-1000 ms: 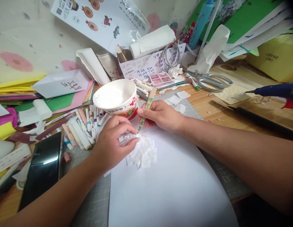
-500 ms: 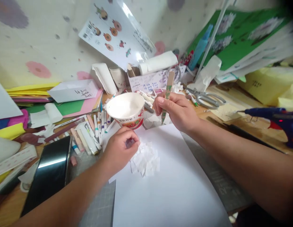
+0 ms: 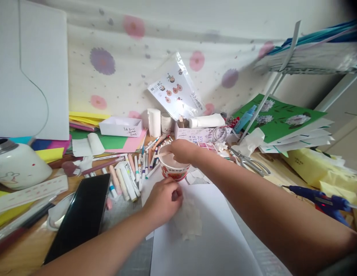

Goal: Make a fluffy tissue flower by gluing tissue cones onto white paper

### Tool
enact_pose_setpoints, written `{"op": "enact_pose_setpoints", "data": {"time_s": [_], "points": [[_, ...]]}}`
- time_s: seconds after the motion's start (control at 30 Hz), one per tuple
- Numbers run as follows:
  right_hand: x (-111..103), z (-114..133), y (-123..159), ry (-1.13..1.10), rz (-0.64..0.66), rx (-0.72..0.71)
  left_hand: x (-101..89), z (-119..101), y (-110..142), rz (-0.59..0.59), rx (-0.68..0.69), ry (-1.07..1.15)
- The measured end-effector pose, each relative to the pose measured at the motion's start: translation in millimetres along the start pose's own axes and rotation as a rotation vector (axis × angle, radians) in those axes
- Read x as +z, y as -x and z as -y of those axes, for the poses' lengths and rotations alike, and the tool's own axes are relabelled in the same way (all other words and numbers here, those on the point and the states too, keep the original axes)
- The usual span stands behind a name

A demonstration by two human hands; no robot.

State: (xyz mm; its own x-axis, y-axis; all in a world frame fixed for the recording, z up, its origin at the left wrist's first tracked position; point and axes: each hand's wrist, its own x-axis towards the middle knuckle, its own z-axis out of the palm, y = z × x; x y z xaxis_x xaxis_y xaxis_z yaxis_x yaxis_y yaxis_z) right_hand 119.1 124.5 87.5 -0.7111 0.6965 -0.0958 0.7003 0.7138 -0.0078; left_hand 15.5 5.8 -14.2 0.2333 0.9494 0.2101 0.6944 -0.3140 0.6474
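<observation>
right sleeve (image 3: 347, 263): dark, edge near elbow | forearms (image 3: 242, 188), hands (image 3: 164, 201): bare

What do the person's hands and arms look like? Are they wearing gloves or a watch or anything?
No gloves! The left hand and the right hand are both bare, and I can't see any rings. There's no watch or bracelet on either wrist. The forearms are uncovered too. A bit of dark cloth shows near the right elbow, probably a sleeve.

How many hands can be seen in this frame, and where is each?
2. The left hand is low over the white sheet, just in front of the paper bowl; the right hand is above the bowl's opening, holding a flat stick.
</observation>
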Motion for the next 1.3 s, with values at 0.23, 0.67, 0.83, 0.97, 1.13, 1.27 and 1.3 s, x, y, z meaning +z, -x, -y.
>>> {"op": "enact_pose_setpoints", "data": {"time_s": [0.23, 0.67, 0.83, 0.97, 1.13, 1.27, 1.3], "points": [[-8, 1, -3, -0.076, -0.041, 0.049, 0.9, 4, -1, 0.065, -0.007, -0.092], [53, -26, 115, -0.912, 0.084, 0.028, 1.1, 6, -3, 0.066, -0.009, -0.007], [85, -22, 110, -0.968, 0.078, 0.035, -1.8, 5, -3, 0.042, 0.006, 0.074], [84, -19, 107, -0.938, -0.004, 0.009, -2.6, 4, -3, 0.041, -0.006, 0.105], [81, -29, 117, -1.103, -0.441, -0.014, -4.0, 2, -2, 0.058, -0.026, 0.115], [84, -28, 136, -1.153, -0.646, 0.063, -5.9, 2, -2, 0.063, -0.041, 0.110], [85, -25, 141, -1.159, -0.627, 0.071, -6.2, 2, -2, 0.063, -0.043, 0.108]]}}
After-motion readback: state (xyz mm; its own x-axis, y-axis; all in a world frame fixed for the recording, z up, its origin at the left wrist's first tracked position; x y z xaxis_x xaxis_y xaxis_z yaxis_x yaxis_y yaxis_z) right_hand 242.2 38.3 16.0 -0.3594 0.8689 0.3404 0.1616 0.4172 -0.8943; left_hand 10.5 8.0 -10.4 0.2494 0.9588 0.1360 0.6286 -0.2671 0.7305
